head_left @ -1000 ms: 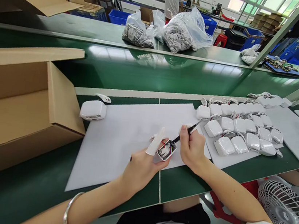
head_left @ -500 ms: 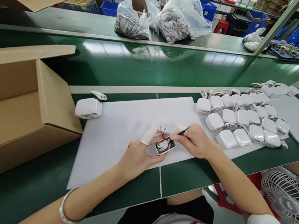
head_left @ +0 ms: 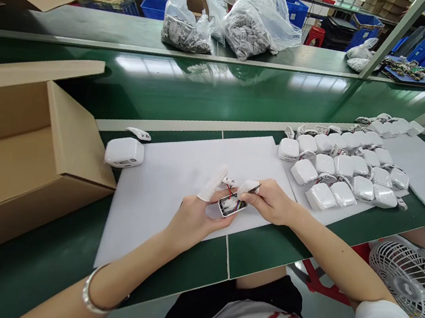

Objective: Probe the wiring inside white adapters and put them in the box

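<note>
My left hand (head_left: pixel 194 220), with a white finger cot on a raised finger, grips a small white plastic housing (head_left: pixel 222 213) over the white sheet. The housing's open side faces up and shows coloured wires and white filling. A small white cover piece (head_left: pixel 229 181) hangs at its far edge on red and black wires. My right hand (head_left: pixel 269 200), also wearing a white cot, is closed around a thin dark pointed tool (head_left: pixel 256 188). Its covered fingertip reaches the housing's right rim. The fingers hide the rest of the tool.
Rows of white housings (head_left: pixel 342 167) lie to the right. One more housing (head_left: pixel 124 152) and a loose white cover (head_left: pixel 139 133) stand left, beside an open cardboard box (head_left: pixel 91 158). Bags of parts (head_left: pixel 249 28) sit on the back shelf. A fan (head_left: pixel 407 284) is at lower right.
Both hands and the housing have shifted slightly left in the picture, and the view itself has moved a little. The right fingertip sits closer over the housing's opening. Both grips stay the same.
</note>
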A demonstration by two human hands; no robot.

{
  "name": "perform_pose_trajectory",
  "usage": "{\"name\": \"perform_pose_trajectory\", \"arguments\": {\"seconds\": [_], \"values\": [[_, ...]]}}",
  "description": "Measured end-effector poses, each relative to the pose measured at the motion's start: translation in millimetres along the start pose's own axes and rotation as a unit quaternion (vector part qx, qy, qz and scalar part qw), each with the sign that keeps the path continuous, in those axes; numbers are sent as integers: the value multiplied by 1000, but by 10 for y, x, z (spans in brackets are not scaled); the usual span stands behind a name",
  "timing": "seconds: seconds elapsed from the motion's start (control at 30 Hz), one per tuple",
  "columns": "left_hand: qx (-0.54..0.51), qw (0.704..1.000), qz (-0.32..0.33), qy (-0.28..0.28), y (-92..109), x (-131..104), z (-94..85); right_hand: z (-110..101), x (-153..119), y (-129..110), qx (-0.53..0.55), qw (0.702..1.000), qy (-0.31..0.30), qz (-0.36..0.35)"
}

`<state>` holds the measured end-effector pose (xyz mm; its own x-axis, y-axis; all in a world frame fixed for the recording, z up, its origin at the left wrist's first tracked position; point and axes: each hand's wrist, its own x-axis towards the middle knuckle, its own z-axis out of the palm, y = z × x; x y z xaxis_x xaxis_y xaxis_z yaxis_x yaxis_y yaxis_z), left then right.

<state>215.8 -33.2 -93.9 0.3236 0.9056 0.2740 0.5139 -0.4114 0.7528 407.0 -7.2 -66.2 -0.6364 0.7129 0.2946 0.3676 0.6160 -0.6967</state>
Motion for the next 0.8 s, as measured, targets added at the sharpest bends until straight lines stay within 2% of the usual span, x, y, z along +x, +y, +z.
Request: {"name": "perform_pose_trajectory", "arguments": {"seconds": [0.1,0.17,0.3,0.37,0.53,0.7,0.8], "values": [[-3,1000,-25,0,-5,-9,7,46,-1,16,-7,1000,13,19],[-1,999,-40,0,-13,-15,21,58,-8,9,-24,999,48,7],[-14,999,-45,10,-9,-25,54,58,-27,-52,-35,977,209,-15],[-15,999,-48,20,8,-32,65,79,-25,-81,-43,963,267,-11],[-10,997,-77,30,58,-53,65,208,3,-66,-113,960,257,-13],[-4,996,-87,32,57,-65,85,275,2,-28,-108,963,243,36],[-5,995,-92,38,46,-67,110,290,3,-18,-122,963,237,38]]}}
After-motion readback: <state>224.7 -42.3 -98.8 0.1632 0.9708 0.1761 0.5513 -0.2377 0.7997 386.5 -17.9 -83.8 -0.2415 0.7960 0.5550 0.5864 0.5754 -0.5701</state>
